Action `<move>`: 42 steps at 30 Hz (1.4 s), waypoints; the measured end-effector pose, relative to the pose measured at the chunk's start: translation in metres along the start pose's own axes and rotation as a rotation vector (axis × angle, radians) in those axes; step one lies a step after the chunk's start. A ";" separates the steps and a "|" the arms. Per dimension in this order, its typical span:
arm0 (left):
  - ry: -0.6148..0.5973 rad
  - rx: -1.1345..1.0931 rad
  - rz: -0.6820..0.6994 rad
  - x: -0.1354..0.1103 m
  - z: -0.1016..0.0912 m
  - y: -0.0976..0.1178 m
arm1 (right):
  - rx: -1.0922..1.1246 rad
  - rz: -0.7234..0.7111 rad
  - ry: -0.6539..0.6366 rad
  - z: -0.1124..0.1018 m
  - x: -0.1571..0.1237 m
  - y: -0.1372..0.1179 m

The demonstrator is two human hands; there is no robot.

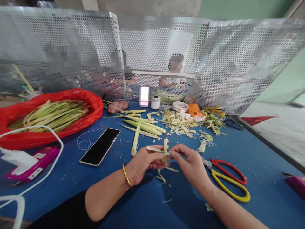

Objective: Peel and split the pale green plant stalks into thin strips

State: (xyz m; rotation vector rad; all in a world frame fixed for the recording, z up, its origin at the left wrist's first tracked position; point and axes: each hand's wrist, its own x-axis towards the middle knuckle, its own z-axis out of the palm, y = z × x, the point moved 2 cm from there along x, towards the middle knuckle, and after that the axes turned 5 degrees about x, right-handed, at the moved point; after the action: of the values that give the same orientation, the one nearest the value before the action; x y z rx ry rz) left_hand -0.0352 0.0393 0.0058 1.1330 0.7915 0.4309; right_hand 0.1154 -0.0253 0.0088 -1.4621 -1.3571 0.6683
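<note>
Left hand [144,160] and right hand [192,162] pinch a seemingly unfinished leaf-strip cross [165,145]; long leaves [147,128] lie unworked on the tabletop [147,206].

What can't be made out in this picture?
Head view:
Whether the pale strips are joined: too small, partly covered by the left hand.
Blades of the scissors: partly behind the right hand.
Red bag, left end: cut off by the edge.
People: veiled by the perforated screen.
</note>
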 end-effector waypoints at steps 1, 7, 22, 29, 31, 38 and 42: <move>0.035 0.002 0.005 0.000 0.000 -0.001 | -0.019 -0.031 0.005 -0.001 0.000 -0.001; 0.009 0.126 0.062 -0.002 0.005 -0.002 | -0.226 -0.220 0.154 -0.009 0.000 -0.007; -0.140 0.429 0.074 -0.006 0.016 -0.007 | -0.121 -0.192 0.041 0.006 -0.004 -0.007; -0.146 0.415 0.076 -0.007 0.018 -0.008 | -0.136 -0.211 0.078 0.011 -0.004 -0.006; -0.128 0.324 0.052 -0.008 0.018 -0.007 | -0.097 -0.181 0.071 0.008 0.000 -0.005; -0.016 0.033 0.028 -0.005 0.010 -0.002 | -0.041 0.004 0.251 -0.027 0.009 -0.004; 0.037 0.025 0.065 -0.003 0.006 -0.001 | -0.161 0.037 -0.029 -0.025 0.007 -0.007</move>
State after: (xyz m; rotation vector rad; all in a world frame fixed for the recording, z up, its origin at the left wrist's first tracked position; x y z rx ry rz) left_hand -0.0331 0.0331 0.0075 1.1797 0.7963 0.4987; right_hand 0.1366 -0.0263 0.0255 -1.6143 -1.4363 0.6174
